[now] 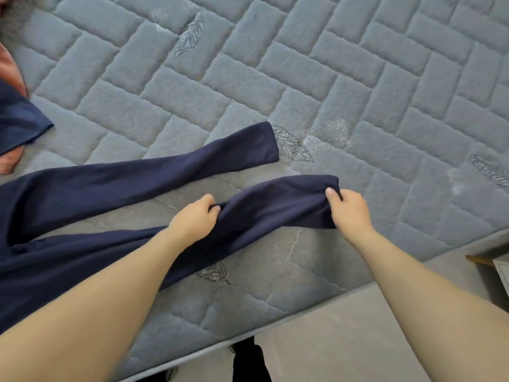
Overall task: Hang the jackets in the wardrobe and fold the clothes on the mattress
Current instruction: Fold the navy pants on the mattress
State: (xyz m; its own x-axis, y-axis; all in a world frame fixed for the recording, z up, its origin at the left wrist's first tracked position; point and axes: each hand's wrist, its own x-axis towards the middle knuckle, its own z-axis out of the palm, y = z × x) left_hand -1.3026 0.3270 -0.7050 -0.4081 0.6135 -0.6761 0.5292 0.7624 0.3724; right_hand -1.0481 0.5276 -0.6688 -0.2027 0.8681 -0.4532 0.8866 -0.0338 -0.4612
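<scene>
- Head view: my left hand (192, 219) and right hand (348, 209) hold one limb of a navy garment (110, 188) above the grey quilted mattress (303, 64), near its front edge.
- My left fingers (213, 209) are curled tight, bunching the cloth mid-length; my right fingers (330, 193) pinch the limb's open end, thumb on top.
- The garment lies spread across the mattress to my left, its body running out of view under my left forearm. A second limb stretches flat just beyond the held one, apart from it, its cut end squared off.
- Whether these are sleeves or trouser legs I cannot tell from here.
- The step in hand, as I judge it, is straightening this limb before folding. To do it well I should draw both hands apart until the slack between them goes, lay it flat alongside the other limb, then fold along a clean line.
- The fabric looks thin, matte and limp, sagging in soft creases; it should slide easily and wrinkle if dropped in a heap.
- The mattress top is plush, stitched in brick-like blocks with embroidered leaf motifs.
- At far left, another dark blue cloth (19, 119) rests over something salmon-pink (11, 70).
</scene>
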